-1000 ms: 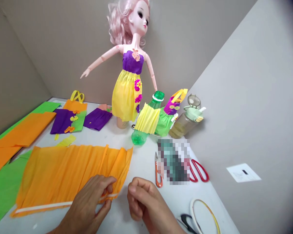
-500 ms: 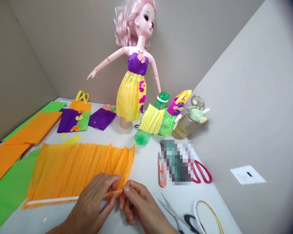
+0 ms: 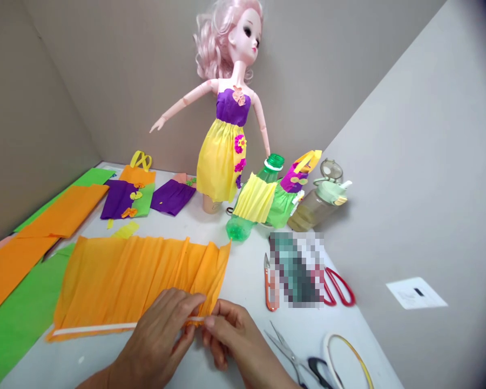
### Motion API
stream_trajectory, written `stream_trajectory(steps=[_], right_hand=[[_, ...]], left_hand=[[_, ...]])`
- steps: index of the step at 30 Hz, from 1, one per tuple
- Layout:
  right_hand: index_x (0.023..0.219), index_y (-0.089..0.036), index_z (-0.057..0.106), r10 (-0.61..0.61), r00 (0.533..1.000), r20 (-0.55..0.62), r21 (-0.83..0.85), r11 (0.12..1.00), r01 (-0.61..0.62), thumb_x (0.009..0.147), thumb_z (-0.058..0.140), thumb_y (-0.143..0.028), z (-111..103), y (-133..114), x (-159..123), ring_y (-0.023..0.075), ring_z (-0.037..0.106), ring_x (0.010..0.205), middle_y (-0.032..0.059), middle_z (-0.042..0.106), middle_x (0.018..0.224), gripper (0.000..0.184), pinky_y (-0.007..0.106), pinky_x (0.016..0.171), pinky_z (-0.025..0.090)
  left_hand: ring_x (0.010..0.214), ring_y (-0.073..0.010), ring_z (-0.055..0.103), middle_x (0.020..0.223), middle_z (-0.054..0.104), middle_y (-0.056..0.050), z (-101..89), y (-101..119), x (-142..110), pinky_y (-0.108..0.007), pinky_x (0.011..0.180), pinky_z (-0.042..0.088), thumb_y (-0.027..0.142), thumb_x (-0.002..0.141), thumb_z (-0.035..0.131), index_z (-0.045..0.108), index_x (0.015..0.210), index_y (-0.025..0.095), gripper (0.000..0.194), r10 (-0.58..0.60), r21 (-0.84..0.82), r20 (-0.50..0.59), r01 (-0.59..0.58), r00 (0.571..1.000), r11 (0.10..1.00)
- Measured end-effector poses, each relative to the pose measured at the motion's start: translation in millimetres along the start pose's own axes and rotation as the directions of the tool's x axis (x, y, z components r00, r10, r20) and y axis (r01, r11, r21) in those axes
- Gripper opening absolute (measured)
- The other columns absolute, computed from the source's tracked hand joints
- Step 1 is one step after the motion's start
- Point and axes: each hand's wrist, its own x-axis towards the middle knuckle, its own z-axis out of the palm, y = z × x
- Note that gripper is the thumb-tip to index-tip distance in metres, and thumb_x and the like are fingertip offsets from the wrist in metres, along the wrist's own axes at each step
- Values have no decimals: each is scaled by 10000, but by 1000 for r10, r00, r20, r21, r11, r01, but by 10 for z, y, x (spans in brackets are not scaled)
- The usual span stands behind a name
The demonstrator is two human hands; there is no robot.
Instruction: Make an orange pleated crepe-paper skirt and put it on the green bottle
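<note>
Doll [image 3: 222,162] behind — held sheet [image 3: 117,281] before

Craft workspace in a walled corner, white surface [image 3: 247,275] with coloured paper sheets [image 3: 60,213], scissors [image 3: 291,356], tape rolls [image 3: 348,362], dressed doll [image 3: 231,108]

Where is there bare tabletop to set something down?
The white table is bare between the pleated orange sheet and the orange-handled snips, and in front of that sheet, left of the left hand. It's crowded around the doll and green bottle, and by the black-handled scissors.
</note>
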Motion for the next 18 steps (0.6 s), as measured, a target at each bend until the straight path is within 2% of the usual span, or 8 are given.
stream_trajectory(steps=[8, 18], right_hand=[[687, -148, 592, -5, 1000, -16, -20, 1000, 5, 724, 722, -411, -4, -28, 2, 24, 375, 370, -54, 542, 555, 295, 190, 404, 230], [709, -152, 588, -10, 999, -40, 4, 1000, 10, 768, 703, -373, -12, -17, 0, 27, 374, 374, -65, 532, 540, 256, 193, 424, 254]], left_hand=[[873, -192, 657, 952, 679, -57, 25, -2, -31, -308, 811, 505, 128, 973, 450, 494, 1240, 208, 282, 1, 9, 15, -1, 1000, 1000], [855, -181, 648, 926, 671, -44, -16, 11, 5, -297, 802, 497, 72, 957, 434, 512, 1190, 208, 282, -3, -1, 3, 3, 1000, 1000]])
